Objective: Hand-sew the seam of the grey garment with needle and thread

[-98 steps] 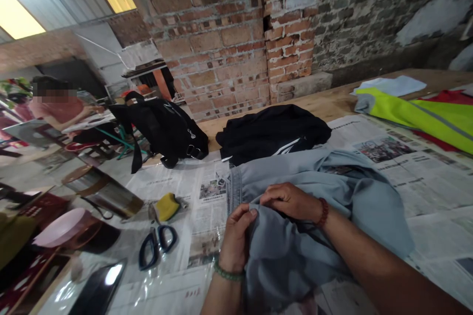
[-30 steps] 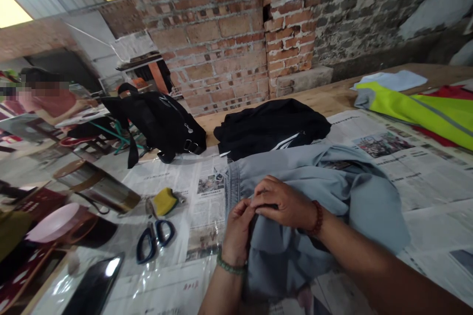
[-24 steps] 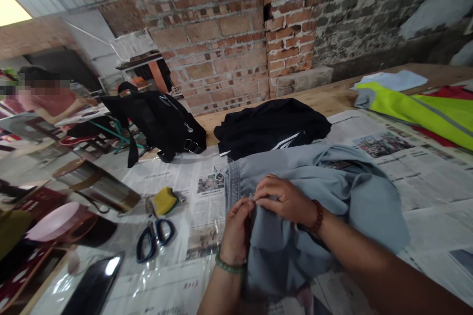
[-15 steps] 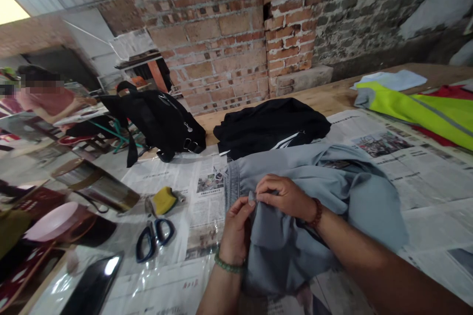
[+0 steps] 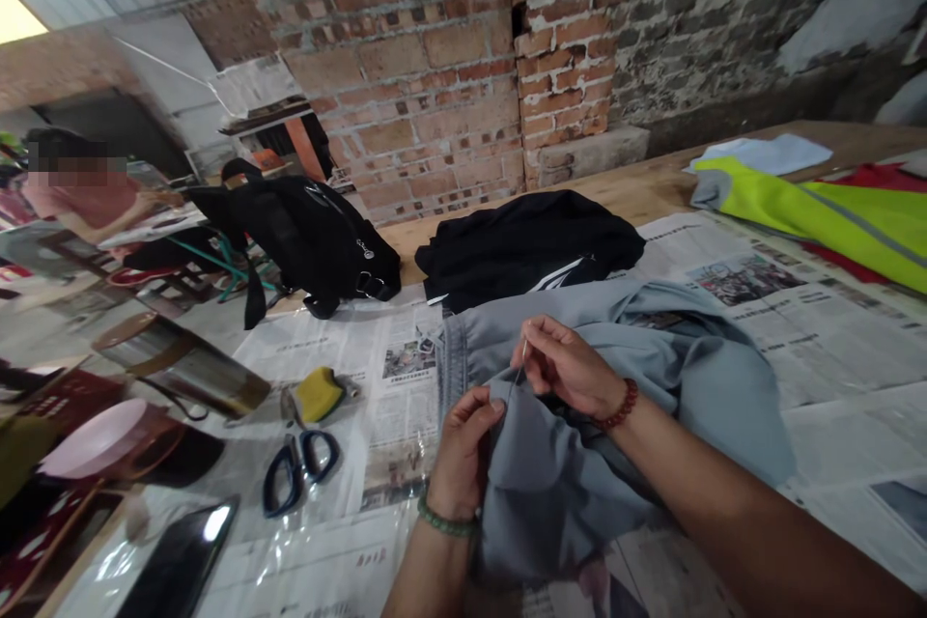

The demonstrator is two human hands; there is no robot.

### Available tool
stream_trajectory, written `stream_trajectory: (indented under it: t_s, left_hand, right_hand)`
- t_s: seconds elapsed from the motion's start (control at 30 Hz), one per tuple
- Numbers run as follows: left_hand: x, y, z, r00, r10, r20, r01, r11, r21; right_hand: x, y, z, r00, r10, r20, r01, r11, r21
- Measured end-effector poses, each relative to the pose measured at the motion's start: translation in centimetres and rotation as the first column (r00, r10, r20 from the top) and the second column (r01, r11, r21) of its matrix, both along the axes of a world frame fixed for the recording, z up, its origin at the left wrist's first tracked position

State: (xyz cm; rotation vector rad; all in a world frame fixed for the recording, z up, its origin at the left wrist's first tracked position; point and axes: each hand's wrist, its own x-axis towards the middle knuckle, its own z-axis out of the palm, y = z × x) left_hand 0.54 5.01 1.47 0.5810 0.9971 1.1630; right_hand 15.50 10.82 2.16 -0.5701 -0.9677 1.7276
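Observation:
Grey pants [image 5: 550, 492] with a gathered elastic waistband lie bunched in front of me. My left hand [image 5: 463, 449] pinches a fold of their cloth between thumb and fingertips. Just above and to the right, my right hand [image 5: 569, 367] grips a thin needle [image 5: 523, 352] between thumb and forefinger. The needle slants down toward the pinched fold; a thread cannot be made out clearly. To the left of my hands lie scissors [image 5: 300, 463] with dark blue handles and a yellow sponge-like piece [image 5: 320, 394].
Newspaper [image 5: 832, 357] under clear plastic covers the table. Behind the pants are black clothing [image 5: 528, 246] and a black backpack [image 5: 311, 241]. At left lie a metal flask [image 5: 184, 367], a pink bowl [image 5: 101, 439] and a phone [image 5: 181, 560]. A yellow-green garment [image 5: 797, 208] lies right. A person [image 5: 87, 193] sits beyond.
My right hand has lifted slightly up and away from my left fingertips, and the needle now shows between them. My left hand keeps its pinch on the cloth.

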Motion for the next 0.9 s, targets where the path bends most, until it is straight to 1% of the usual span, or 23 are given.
stream_trajectory:
  t_s: [0.1, 0.17, 0.23, 0.27, 0.33, 0.4, 0.47, 0.53, 0.77, 0.83, 0.9]
  left_hand:
    - [0.0, -0.1, 0.0, 0.998, -0.056, -0.019, 0.057, 0.998, 0.011]
    - [-0.1, -0.1, 0.0, 0.995, -0.09, -0.045, 0.091, 0.996, 0.02]
    - [-0.1, -0.1, 0.0, 0.992, -0.108, -0.066, 0.109, 0.994, 0.022]
    - [-0.2, -0.1, 0.0, 0.991, -0.111, -0.076, 0.113, 0.993, 0.02]
    - [-0.2, -0.1, -0.1, 0.989, -0.111, -0.094, 0.114, 0.993, 0.019]
    - [-0.2, -0.1, -0.1, 0.989, -0.107, -0.107, 0.109, 0.994, 0.021]
    - [-0.2, -0.1, 0.0, 0.988, -0.108, -0.112, 0.111, 0.994, 0.018]
    - [-0.2, -0.2, 0.0, 0.988, -0.112, -0.111, 0.114, 0.993, 0.01]
    - [-0.3, 0.0, 0.0, 0.982, -0.139, -0.125, 0.14, 0.99, 0.002]
    - [-0.1, -0.2, 0.2, 0.969, -0.175, -0.173, 0.179, 0.984, 0.011]
    - [0.1, -0.7, 0.5, 0.928, -0.252, -0.273, 0.273, 0.961, 0.041]
  right_hand:
    - [0.2, -0.2, 0.1, 0.991, 0.1, -0.092, -0.105, 0.993, -0.049]
    - [0.4, -0.1, 0.2, 0.974, 0.181, -0.137, -0.193, 0.978, -0.076]
    - [0.7, 0.1, 0.0, 0.96, 0.216, -0.178, -0.238, 0.965, -0.109]
    - [0.8, 0.3, -0.1, 0.96, 0.189, -0.208, -0.218, 0.968, -0.127]
    - [1.0, 0.8, -0.4, 0.96, 0.058, -0.275, -0.11, 0.978, -0.177]
    - [1.1, 1.3, -0.7, 0.94, -0.084, -0.331, 0.005, 0.972, -0.234]
    - [1.1, 1.6, -0.8, 0.921, -0.154, -0.357, 0.056, 0.962, -0.268]
    - [1.1, 1.6, -0.8, 0.914, -0.165, -0.37, 0.064, 0.961, -0.27]
    - [1.0, 1.7, -1.2, 0.928, -0.107, -0.357, 0.024, 0.973, -0.229]
    - [0.9, 1.7, -1.2, 0.941, -0.083, -0.33, 0.013, 0.978, -0.208]
    - [0.6, 1.4, -1.0, 0.955, -0.045, -0.292, -0.005, 0.986, -0.167]
